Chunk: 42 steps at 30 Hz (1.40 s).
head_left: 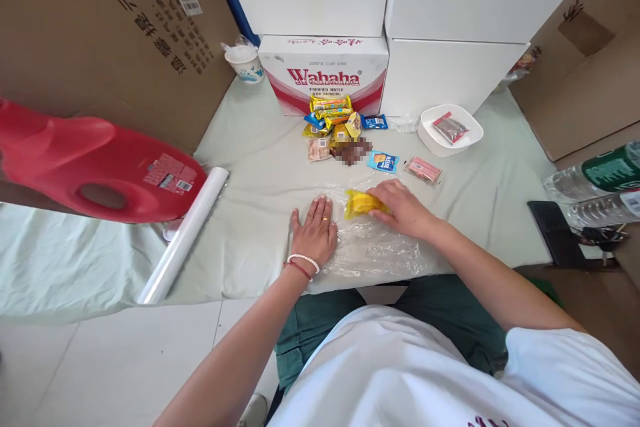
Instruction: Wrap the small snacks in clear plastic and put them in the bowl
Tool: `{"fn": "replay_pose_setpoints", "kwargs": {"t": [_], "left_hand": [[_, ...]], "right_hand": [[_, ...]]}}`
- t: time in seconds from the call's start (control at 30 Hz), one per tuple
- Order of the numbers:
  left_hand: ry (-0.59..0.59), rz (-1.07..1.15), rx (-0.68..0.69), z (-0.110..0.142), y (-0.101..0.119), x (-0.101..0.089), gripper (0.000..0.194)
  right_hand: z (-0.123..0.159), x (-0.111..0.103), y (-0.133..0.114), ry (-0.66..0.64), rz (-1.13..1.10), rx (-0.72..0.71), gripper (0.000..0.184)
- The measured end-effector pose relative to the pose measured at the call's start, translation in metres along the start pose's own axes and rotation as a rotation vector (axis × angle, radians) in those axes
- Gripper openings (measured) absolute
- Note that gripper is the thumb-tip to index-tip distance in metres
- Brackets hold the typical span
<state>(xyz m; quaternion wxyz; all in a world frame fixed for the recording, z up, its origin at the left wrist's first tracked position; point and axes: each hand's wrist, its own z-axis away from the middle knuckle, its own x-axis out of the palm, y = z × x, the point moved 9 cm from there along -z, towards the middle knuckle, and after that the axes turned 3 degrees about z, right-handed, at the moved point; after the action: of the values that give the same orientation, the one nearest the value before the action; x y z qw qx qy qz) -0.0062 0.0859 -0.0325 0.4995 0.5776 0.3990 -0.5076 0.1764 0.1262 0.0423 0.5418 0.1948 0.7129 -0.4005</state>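
My left hand (pixel 315 233) lies flat, fingers stretched out, on the left edge of a sheet of clear plastic film (pixel 375 253) spread over the tablecloth. My right hand (pixel 397 205) is closed round the right end of a yellow snack packet (pixel 361 203), which sits on or just above the film's upper part; I cannot tell which. Beyond the film is a pile of wrapped snacks (pixel 333 113), mostly yellow. Nearer to my right hand lie a light blue packet (pixel 383 161) and a pink packet (pixel 423 170).
A roll of plastic film (pixel 185 233) and a big red jug (pixel 100 167) lie at the left. A white Wahaha carton (pixel 324 73) stands behind the snacks. At the right are a white tub (pixel 430 133) holding a packet, plastic bottles (pixel 600 207) and a black phone (pixel 555 233).
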Motion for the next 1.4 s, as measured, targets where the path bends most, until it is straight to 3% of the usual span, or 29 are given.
{"fn": "replay_pose_setpoints", "kwargs": {"t": [0.1,0.17,0.23,0.33,0.43,0.53,0.63,0.7,0.77,0.83,0.9,1.0,1.1,1.2,1.27,1.4], "left_hand": [[0.006,0.012,-0.007,0.000,-0.001,-0.001,0.063],[0.015,0.033,-0.026,-0.001,-0.004,-0.001,0.063],[0.036,0.068,-0.040,-0.001,-0.007,-0.002,0.062],[0.108,0.146,-0.042,0.001,-0.013,-0.008,0.059],[0.234,0.198,-0.015,0.007,-0.018,-0.021,0.054],[0.350,0.191,0.073,0.017,-0.020,-0.035,0.047],[0.361,0.177,0.113,0.019,-0.027,-0.037,0.043],[0.324,0.179,0.045,0.014,-0.039,-0.030,0.038],[0.312,0.200,-0.064,0.010,-0.055,-0.025,0.036],[0.357,0.236,-0.123,0.008,-0.065,-0.027,0.041],[0.443,0.263,-0.095,0.010,-0.065,-0.040,0.044],[0.470,0.317,0.131,0.021,-0.045,-0.062,0.046],[0.229,0.451,0.483,0.037,-0.012,-0.066,0.062],[0.019,0.501,0.610,0.048,0.001,-0.055,0.076],[-0.015,0.465,0.555,0.043,-0.004,-0.044,0.080],[0.029,0.496,0.330,0.011,-0.026,-0.031,0.033]], "right_hand": [[-0.005,0.034,-0.021,-0.104,0.074,-0.036,0.039],[-0.002,0.049,-0.025,-0.105,0.089,-0.038,0.044],[0.006,0.047,-0.025,-0.030,0.071,-0.045,0.052],[0.033,0.021,-0.028,0.114,-0.009,-0.093,0.060],[0.072,0.005,-0.039,0.136,-0.097,-0.177,0.065],[0.110,0.019,-0.043,0.067,-0.055,-0.193,0.060],[0.130,0.036,-0.036,0.066,-0.015,-0.149,0.034],[0.128,0.039,-0.032,0.095,-0.056,-0.136,0.022],[0.116,0.036,-0.030,0.093,-0.128,-0.143,0.021],[0.098,0.028,-0.029,0.057,-0.191,-0.153,0.022],[0.079,0.016,-0.028,0.036,-0.223,-0.155,0.023],[0.054,-0.003,-0.022,0.027,-0.264,-0.137,0.025],[0.035,-0.013,-0.010,-0.021,-0.345,-0.060,0.028],[0.025,-0.011,0.012,-0.066,-0.416,0.101,0.029],[0.023,-0.003,0.027,-0.097,-0.488,0.218,0.032],[0.028,0.021,0.051,-0.162,-0.708,0.432,0.040]]}}
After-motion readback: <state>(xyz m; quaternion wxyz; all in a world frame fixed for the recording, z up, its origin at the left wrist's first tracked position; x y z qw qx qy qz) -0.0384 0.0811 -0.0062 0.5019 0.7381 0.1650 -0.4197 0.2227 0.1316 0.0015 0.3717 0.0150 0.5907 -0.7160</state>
